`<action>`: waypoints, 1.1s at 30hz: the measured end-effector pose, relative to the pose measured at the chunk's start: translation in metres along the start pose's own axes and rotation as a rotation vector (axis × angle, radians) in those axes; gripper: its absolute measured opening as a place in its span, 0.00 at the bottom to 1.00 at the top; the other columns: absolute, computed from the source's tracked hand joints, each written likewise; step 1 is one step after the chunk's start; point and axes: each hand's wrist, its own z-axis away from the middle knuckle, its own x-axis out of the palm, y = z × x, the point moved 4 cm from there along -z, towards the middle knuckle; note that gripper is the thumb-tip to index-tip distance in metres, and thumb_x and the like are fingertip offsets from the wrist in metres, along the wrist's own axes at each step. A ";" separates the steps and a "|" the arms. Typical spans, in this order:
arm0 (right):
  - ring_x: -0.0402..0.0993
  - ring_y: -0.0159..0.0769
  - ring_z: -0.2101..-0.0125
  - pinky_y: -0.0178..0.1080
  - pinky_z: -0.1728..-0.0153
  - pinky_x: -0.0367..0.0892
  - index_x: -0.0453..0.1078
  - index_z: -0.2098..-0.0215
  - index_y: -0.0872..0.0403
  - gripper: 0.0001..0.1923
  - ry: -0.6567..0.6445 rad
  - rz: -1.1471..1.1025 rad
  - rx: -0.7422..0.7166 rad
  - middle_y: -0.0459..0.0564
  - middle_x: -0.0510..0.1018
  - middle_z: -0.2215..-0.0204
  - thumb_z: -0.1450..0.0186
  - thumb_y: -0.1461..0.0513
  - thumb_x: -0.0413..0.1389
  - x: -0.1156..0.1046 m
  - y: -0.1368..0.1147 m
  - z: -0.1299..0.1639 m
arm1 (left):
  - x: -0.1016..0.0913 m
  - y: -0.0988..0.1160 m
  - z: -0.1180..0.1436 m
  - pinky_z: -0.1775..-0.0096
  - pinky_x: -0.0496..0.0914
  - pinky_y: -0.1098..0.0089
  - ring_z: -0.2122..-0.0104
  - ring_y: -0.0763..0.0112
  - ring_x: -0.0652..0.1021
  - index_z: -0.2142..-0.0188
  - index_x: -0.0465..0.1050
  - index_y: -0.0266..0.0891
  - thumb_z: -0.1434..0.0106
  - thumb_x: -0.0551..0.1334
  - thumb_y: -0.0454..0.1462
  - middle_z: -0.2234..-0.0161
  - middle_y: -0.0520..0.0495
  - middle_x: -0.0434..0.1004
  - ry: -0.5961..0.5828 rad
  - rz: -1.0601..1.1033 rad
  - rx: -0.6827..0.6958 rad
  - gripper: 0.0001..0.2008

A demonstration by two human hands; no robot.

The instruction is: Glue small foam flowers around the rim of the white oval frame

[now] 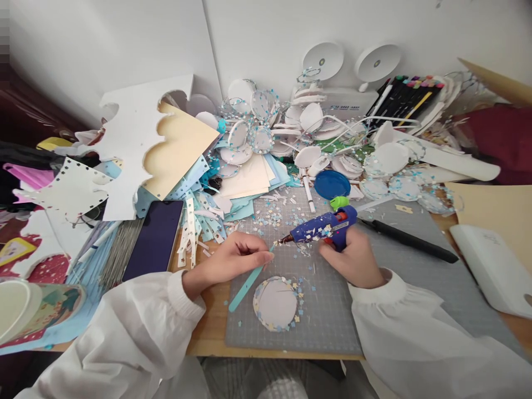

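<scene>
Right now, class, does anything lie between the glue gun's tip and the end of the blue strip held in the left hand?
Nothing visible does. The glue gun in the right hand has its tip right at the upper end of the blue strip, which the left hand pinches. Only loose confetti lies on the mat nearby.

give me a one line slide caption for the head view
Right hand aims a blue glue gun at a teal paper strip pinched by the left hand.
</scene>
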 end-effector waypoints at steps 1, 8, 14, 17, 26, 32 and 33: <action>0.59 0.30 0.86 0.34 0.85 0.56 0.58 0.82 0.50 0.08 -0.002 0.001 -0.003 0.41 0.63 0.88 0.52 0.59 0.54 0.000 0.000 0.000 | 0.000 0.000 0.000 0.78 0.50 0.73 0.81 0.79 0.54 0.84 0.54 0.37 0.38 0.57 0.42 0.83 0.56 0.49 -0.002 0.000 0.001 0.21; 0.58 0.30 0.86 0.34 0.85 0.56 0.57 0.82 0.50 0.09 0.024 0.023 -0.059 0.41 0.63 0.89 0.51 0.59 0.54 -0.001 0.000 0.000 | 0.000 0.000 0.000 0.79 0.49 0.73 0.81 0.80 0.53 0.83 0.54 0.37 0.37 0.58 0.41 0.83 0.56 0.48 -0.004 0.014 0.007 0.21; 0.58 0.29 0.88 0.34 0.86 0.57 0.57 0.84 0.51 0.09 0.055 0.053 -0.103 0.41 0.63 0.90 0.51 0.59 0.54 -0.001 -0.002 0.001 | 0.000 0.001 0.000 0.79 0.49 0.73 0.81 0.79 0.53 0.84 0.54 0.37 0.37 0.58 0.41 0.83 0.56 0.49 -0.003 0.016 0.009 0.21; 0.58 0.29 0.88 0.33 0.86 0.56 0.57 0.84 0.50 0.09 0.071 0.074 -0.133 0.41 0.62 0.91 0.51 0.59 0.54 -0.002 -0.004 0.001 | 0.000 0.000 0.000 0.79 0.49 0.73 0.81 0.79 0.53 0.84 0.54 0.37 0.37 0.58 0.42 0.83 0.56 0.48 0.001 0.013 0.003 0.22; 0.61 0.31 0.87 0.36 0.83 0.59 0.57 0.84 0.50 0.12 0.232 0.191 -0.152 0.42 0.65 0.90 0.50 0.58 0.56 -0.008 -0.005 0.004 | 0.000 -0.003 0.000 0.80 0.49 0.73 0.81 0.80 0.53 0.84 0.54 0.37 0.37 0.58 0.44 0.83 0.56 0.48 -0.005 0.013 0.006 0.23; 0.68 0.37 0.83 0.39 0.77 0.64 0.64 0.81 0.52 0.16 0.366 0.222 0.030 0.47 0.71 0.85 0.47 0.51 0.60 -0.038 0.010 0.003 | -0.001 -0.003 0.001 0.79 0.49 0.73 0.82 0.80 0.54 0.84 0.57 0.36 0.37 0.58 0.43 0.84 0.56 0.49 0.003 0.026 -0.004 0.23; 0.70 0.39 0.82 0.40 0.76 0.64 0.64 0.82 0.52 0.17 0.387 0.247 0.052 0.49 0.71 0.85 0.47 0.50 0.61 -0.046 0.014 0.005 | -0.001 -0.003 0.001 0.79 0.49 0.73 0.82 0.79 0.55 0.84 0.58 0.36 0.38 0.58 0.43 0.84 0.56 0.50 0.007 0.029 -0.007 0.22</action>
